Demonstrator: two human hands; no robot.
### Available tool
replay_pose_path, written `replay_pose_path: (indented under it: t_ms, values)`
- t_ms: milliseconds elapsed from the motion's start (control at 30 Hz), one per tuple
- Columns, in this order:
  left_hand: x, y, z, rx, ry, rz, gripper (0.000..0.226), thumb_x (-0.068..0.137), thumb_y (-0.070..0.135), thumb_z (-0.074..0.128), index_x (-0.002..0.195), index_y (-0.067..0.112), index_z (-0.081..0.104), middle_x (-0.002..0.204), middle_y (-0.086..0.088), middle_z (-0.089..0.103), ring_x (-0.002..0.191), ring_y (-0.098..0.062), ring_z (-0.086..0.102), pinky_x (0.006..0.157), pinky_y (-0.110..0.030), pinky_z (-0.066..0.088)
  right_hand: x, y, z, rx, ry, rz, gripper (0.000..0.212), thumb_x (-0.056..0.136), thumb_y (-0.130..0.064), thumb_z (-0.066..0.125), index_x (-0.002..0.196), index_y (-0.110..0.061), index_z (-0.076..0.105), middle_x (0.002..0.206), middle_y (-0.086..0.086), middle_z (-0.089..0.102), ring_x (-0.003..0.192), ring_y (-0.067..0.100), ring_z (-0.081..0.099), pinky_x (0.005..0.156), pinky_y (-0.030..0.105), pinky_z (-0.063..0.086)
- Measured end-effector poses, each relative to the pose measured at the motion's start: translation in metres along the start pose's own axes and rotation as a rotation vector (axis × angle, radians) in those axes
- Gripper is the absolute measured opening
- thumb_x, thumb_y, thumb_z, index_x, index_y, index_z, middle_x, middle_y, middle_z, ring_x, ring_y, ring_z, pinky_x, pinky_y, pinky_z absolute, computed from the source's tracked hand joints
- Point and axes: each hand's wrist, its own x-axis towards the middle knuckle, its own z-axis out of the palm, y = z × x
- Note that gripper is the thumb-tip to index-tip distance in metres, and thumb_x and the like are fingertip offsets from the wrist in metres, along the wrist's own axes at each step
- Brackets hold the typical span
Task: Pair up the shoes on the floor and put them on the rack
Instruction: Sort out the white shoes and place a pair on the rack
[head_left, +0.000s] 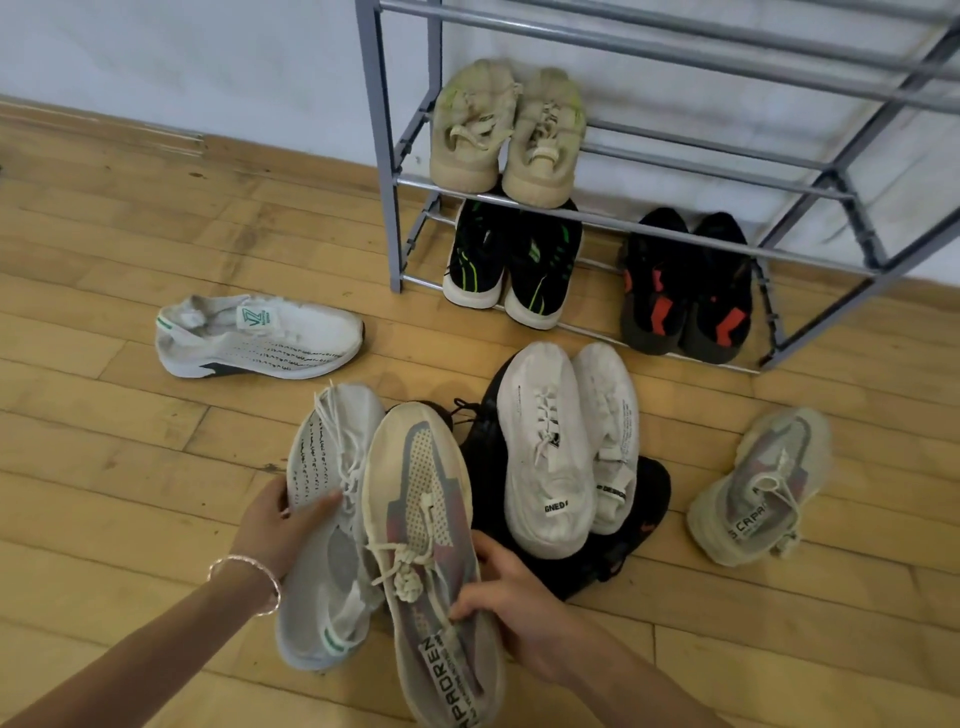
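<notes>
My left hand (283, 525) grips a white shoe with green trim (327, 561) at its side. Its mate (260, 335) lies on its side on the floor to the upper left. My right hand (511, 608) holds a beige and grey knit shoe (426, 525) by its collar. The matching beige knit shoe (761, 488) lies on the floor at the right. A pair of plain white shoes (566, 447) rests on top of black shoes (613, 551) in the middle. The grey metal rack (387, 171) stands against the wall.
On the rack sit a beige pair (506, 130) on the middle shelf, and a black-green pair (514, 265) and a black-red pair (688, 286) on the bottom shelf. The rack's right half and top shelf hold nothing. Wooden floor runs to a white wall.
</notes>
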Motion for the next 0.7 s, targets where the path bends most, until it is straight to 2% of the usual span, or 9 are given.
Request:
replay_pose_path:
  t_ms: [67, 133, 300, 400, 467, 533, 567, 633, 700]
  values:
    - [0.002, -0.001, 0.002, 0.198, 0.079, 0.089, 0.031, 0.074, 0.030, 0.073, 0.095, 0.011, 0.060, 0.083, -0.011, 0.068, 0.068, -0.027, 0.066, 0.055, -0.037, 0.056, 0.000, 0.000, -0.002, 0.007, 0.013, -0.008, 0.050, 0.062, 0.006, 0.055, 0.099, -0.027, 0.061, 0.084, -0.003, 0.070, 0.081, 0.011, 0.065, 0.071, 0.023, 0.053]
    - [0.006, -0.003, 0.000, 0.386, 0.141, 0.160, 0.049, 0.069, 0.038, 0.076, 0.106, 0.010, 0.061, 0.089, -0.010, 0.066, 0.072, -0.026, 0.064, 0.055, -0.034, 0.054, -0.001, -0.001, -0.004, 0.015, 0.021, -0.010, 0.053, 0.059, 0.004, 0.055, 0.101, -0.027, 0.061, 0.088, -0.002, 0.069, 0.084, 0.013, 0.064, 0.074, 0.024, 0.053]
    - [0.013, 0.005, -0.002, 0.596, 0.292, 0.133, 0.093, 0.050, 0.041, 0.087, 0.129, 0.017, 0.044, 0.122, -0.021, 0.046, 0.109, -0.041, 0.048, 0.091, -0.051, 0.045, -0.005, -0.004, -0.009, 0.043, 0.022, -0.012, 0.053, 0.057, 0.002, 0.054, 0.103, -0.025, 0.060, 0.092, -0.001, 0.067, 0.088, 0.015, 0.062, 0.077, 0.025, 0.052]
    - [0.007, 0.010, -0.003, 0.588, 0.331, 0.193, 0.091, 0.053, 0.035, 0.087, 0.130, 0.016, 0.043, 0.125, -0.023, 0.043, 0.114, -0.042, 0.043, 0.096, -0.053, 0.039, -0.007, -0.006, -0.009, 0.056, 0.028, -0.001, 0.057, 0.057, 0.003, 0.054, 0.107, -0.024, 0.061, 0.097, 0.003, 0.067, 0.095, 0.020, 0.061, 0.084, 0.032, 0.052]
    - [-0.006, 0.016, -0.006, 0.563, 0.338, 0.367, 0.076, 0.062, 0.034, 0.082, 0.127, 0.014, 0.048, 0.120, -0.021, 0.046, 0.108, -0.039, 0.046, 0.098, -0.043, 0.039, -0.010, -0.008, -0.011, 0.062, 0.047, -0.003, 0.057, 0.056, 0.002, 0.056, 0.106, -0.025, 0.062, 0.101, 0.005, 0.066, 0.099, 0.022, 0.060, 0.092, 0.037, 0.049]
    - [-0.029, 0.031, 0.004, 0.314, 0.167, 0.429, 0.059, 0.068, 0.053, 0.068, 0.117, 0.022, 0.055, 0.110, -0.007, 0.053, 0.096, -0.025, 0.053, 0.090, -0.016, 0.041, -0.014, -0.014, -0.012, 0.100, 0.057, -0.025, 0.055, 0.057, 0.002, 0.057, 0.103, -0.027, 0.064, 0.102, 0.005, 0.066, 0.101, 0.023, 0.060, 0.093, 0.037, 0.049]
    - [-0.045, 0.044, 0.014, 0.136, -0.016, 0.357, 0.060, 0.063, 0.066, 0.061, 0.112, 0.031, 0.057, 0.109, -0.001, 0.059, 0.095, -0.018, 0.057, 0.084, -0.013, 0.044, -0.015, -0.018, -0.013, 0.119, 0.060, -0.044, 0.055, 0.058, 0.003, 0.057, 0.103, -0.028, 0.064, 0.101, 0.005, 0.066, 0.100, 0.023, 0.060, 0.092, 0.036, 0.049]
    - [-0.063, 0.055, 0.038, -0.174, -0.364, 0.086, 0.073, 0.046, 0.071, 0.071, 0.111, 0.041, 0.057, 0.116, -0.004, 0.066, 0.099, -0.018, 0.065, 0.084, -0.034, 0.052, -0.018, -0.027, -0.015, 0.149, 0.073, -0.091, 0.058, 0.062, 0.006, 0.056, 0.107, -0.031, 0.064, 0.104, 0.006, 0.068, 0.103, 0.025, 0.061, 0.091, 0.038, 0.051]
    - [-0.072, 0.060, 0.057, -0.303, -0.550, -0.011, 0.084, 0.044, 0.050, 0.085, 0.121, 0.042, 0.052, 0.115, -0.004, 0.070, 0.100, -0.025, 0.068, 0.083, -0.048, 0.054, -0.020, -0.034, -0.019, 0.172, 0.082, -0.147, 0.061, 0.069, 0.010, 0.054, 0.117, -0.028, 0.061, 0.109, 0.008, 0.070, 0.106, 0.027, 0.063, 0.091, 0.039, 0.053]
